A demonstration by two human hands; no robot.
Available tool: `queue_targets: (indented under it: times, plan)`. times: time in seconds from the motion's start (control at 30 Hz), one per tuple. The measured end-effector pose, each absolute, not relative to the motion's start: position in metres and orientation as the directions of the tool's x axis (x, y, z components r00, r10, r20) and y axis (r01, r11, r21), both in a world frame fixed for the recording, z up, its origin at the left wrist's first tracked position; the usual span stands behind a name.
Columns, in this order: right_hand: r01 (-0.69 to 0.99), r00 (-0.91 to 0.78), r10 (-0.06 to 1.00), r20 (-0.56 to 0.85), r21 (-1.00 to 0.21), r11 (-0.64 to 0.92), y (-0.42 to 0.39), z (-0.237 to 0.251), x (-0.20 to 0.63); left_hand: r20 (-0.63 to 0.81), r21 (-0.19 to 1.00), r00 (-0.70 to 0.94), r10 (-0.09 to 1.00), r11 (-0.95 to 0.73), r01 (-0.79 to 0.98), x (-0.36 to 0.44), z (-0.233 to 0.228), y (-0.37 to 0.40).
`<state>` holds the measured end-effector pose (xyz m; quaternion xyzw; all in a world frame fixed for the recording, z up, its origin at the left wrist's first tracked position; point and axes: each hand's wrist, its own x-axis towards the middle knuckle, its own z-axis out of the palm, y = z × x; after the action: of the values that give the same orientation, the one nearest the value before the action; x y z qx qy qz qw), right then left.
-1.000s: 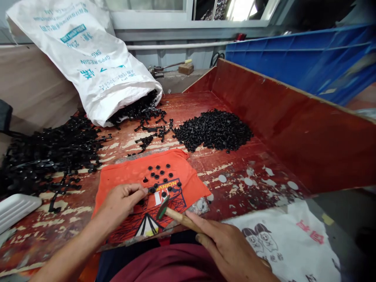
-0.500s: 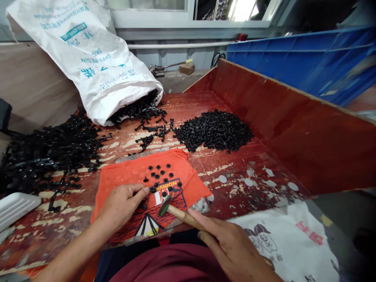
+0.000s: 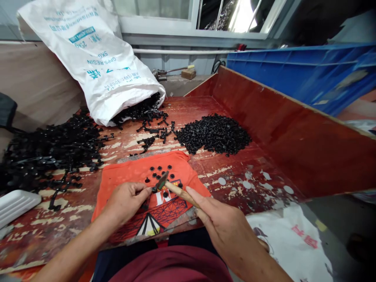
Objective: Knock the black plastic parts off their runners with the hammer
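Hammer (image 3: pixel 167 185) with a wooden handle is gripped in the right hand (image 3: pixel 226 231), fingers closed round the shaft and the index finger laid along it; its dark head is held just above the orange cloth (image 3: pixel 126 176), close to the left fingertips. A small black plastic cap (image 3: pixel 153 190) is pinched between thumb and forefinger of the left hand (image 3: pixel 125 201), right at the hammer head, low over the cloth. More loose caps (image 3: pixel 160 170) are scattered on the cloth just beyond. The cloth is spread on a worn red workbench (image 3: pixel 235 180). A heap of black caps (image 3: pixel 214 135) lies further back, a white woven sack (image 3: pixel 100 66) spilling black sprue parts is seen behind left, and a tangle of black sprues (image 3: pixel 49 149) is piled at the left.
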<state>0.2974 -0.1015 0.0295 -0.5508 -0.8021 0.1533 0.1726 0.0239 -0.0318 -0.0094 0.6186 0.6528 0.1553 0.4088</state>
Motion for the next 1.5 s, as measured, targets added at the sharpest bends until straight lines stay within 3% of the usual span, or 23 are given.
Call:
queue_targets:
  times: [0.17, 0.37, 0.5, 0.7, 0.87, 0.97, 1.1, 1.23, 1.37, 1.5]
  plan:
    - [0.81, -0.334, 0.929, 0.16, -0.455, 0.37, -0.1, 0.028, 0.292, -0.354, 0.753, 0.11, 0.929, 0.213, 0.623, 0.02, -0.015, -0.032]
    - [0.86, -0.366, 0.924, 0.106, -0.341, 0.38, -0.099, 0.014, 0.283, -0.276, 0.795, 0.083, 0.958, 0.179, 0.58, 0.023, -0.011, -0.038]
    - [0.846, -0.337, 0.928, 0.16, -0.38, 0.373, -0.099, 0.014, 0.281, -0.258, 0.782, 0.066, 0.964, 0.168, 0.6, 0.024, -0.008, -0.039]
    - [0.878, -0.38, 0.918, 0.114, -0.27, 0.396, -0.098, 0.013, 0.275, -0.242, 0.749, 0.066, 0.968, 0.143, 0.647, 0.028, -0.001, -0.041]
    - [0.873, -0.36, 0.927, 0.104, -0.312, 0.375, -0.099, 0.009, 0.274, -0.256, 0.743, 0.047, 0.966, 0.166, 0.649, 0.03, -0.001, -0.041]
    - [0.833, -0.339, 0.933, 0.122, -0.421, 0.358, -0.097, 0.014, 0.278, -0.277, 0.8, 0.056, 0.959, 0.198, 0.566, 0.026, 0.001, -0.039]
    - [0.734, -0.189, 0.953, 0.238, -0.61, 0.297, -0.093, 0.024, 0.291, -0.394, 0.894, -0.016, 0.919, 0.387, 0.227, 0.021, 0.021, -0.037]
    - [0.708, -0.161, 0.976, 0.146, -0.673, 0.217, -0.094, 0.018, 0.302, -0.459, 0.886, 0.057, 0.887, 0.462, -0.051, 0.024, 0.036, -0.035]
    - [0.696, -0.159, 0.987, 0.036, -0.704, 0.138, -0.099, 0.005, 0.305, -0.466, 0.882, 0.041, 0.884, 0.468, -0.066, 0.035, 0.026, -0.033]
    - [0.688, -0.17, 0.984, 0.052, -0.709, 0.156, -0.1, 0.002, 0.306, -0.493, 0.863, 0.059, 0.868, 0.497, -0.088, 0.045, 0.013, -0.034]
